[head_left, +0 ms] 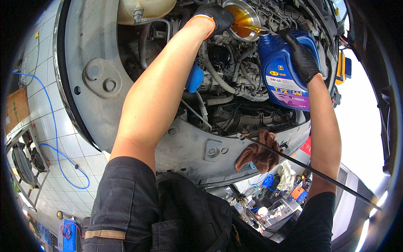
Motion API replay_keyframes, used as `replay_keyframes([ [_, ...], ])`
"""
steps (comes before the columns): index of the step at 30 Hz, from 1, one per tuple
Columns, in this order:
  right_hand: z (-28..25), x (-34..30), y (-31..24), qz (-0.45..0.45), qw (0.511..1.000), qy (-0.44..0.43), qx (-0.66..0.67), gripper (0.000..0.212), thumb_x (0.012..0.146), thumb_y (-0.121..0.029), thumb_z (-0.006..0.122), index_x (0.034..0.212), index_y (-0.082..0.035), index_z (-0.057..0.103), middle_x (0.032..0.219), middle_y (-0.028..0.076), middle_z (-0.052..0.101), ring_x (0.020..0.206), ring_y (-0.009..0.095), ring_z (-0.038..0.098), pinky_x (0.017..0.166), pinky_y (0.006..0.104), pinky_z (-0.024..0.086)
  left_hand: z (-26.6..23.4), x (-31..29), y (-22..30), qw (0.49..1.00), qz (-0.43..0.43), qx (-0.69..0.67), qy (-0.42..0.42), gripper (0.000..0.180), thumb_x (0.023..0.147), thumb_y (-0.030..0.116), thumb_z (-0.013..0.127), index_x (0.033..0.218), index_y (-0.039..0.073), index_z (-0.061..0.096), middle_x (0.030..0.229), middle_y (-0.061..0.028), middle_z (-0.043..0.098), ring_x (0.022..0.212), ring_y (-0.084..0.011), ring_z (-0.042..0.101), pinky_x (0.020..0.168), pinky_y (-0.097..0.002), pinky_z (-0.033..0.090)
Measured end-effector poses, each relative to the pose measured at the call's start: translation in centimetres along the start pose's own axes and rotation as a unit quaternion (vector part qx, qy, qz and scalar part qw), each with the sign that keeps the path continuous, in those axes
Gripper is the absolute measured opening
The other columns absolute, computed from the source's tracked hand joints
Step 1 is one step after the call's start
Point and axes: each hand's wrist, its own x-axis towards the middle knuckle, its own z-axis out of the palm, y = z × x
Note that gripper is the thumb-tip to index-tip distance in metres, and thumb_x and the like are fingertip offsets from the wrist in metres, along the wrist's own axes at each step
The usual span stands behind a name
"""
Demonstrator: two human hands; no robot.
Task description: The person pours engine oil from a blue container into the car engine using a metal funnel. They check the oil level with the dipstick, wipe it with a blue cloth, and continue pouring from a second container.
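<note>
Surface: open engine bay (247, 90) of a car; brown rag (261, 152) on the grey front panel (189, 147), black rod (327, 178) slanting across. Room: pale tiled floor (77, 151) at left, blue hose (53, 122) looped on it.

Obscured: left hand's (216, 19) fingertips; funnel's spout; pale tank (147, 9), cut off above.

Containers: metal funnel (255, 17) above the engine, grasped at its left side by the gloved left hand; amber oil (240, 25) inside. Blue jug (270, 63), tipped, gripped by the gloved right hand (300, 56); stream runs from its mouth into the funnel.
</note>
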Motion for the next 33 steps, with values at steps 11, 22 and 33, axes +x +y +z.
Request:
replay_keyframes([
  [11, 0.2, 0.3, 0.7, -0.052, 0.996, -0.005, -0.068, 0.045, 0.109, -0.042, 0.035, 0.148, -0.030, 0.053, 0.141, 0.019, 0.061, 0.131, 0.032, 0.058, 0.118, 0.0428, 0.035, -0.5, -0.9, 0.5, 0.990, -0.076, -0.117, -0.021, 0.070, 0.103, 0.057, 0.043, 0.134, -0.002, 0.063, 0.143, -0.0243, 0.057, 0.137, -0.0343, 0.054, 0.112, -0.0404, 0.042],
  [22, 0.0, 0.1, 0.2, -0.029, 0.999, 0.006, -0.032, 0.054, 0.105, -0.056, 0.037, 0.145, -0.026, 0.058, 0.138, 0.021, 0.063, 0.129, 0.032, 0.060, 0.116, 0.0423, 0.036, 0.2, 0.5, -0.1, 1.000, -0.006, 0.012, 0.003, 0.062, 0.103, 0.052, 0.043, 0.133, 0.001, 0.065, 0.142, -0.0234, 0.058, 0.134, -0.0349, 0.056, 0.110, -0.0409, 0.044],
  [33, -0.4, 0.2, -0.2, 0.000, 0.998, -0.018, -0.053, 0.047, 0.108, -0.031, 0.037, 0.149, -0.021, 0.054, 0.152, 0.014, 0.054, 0.141, 0.028, 0.050, 0.121, 0.0366, 0.030, 0.3, 0.8, 0.0, 0.999, -0.032, 0.019, 0.005, 0.065, 0.103, 0.052, 0.040, 0.134, 0.000, 0.063, 0.143, -0.0242, 0.057, 0.135, -0.0350, 0.055, 0.112, -0.0405, 0.043],
])
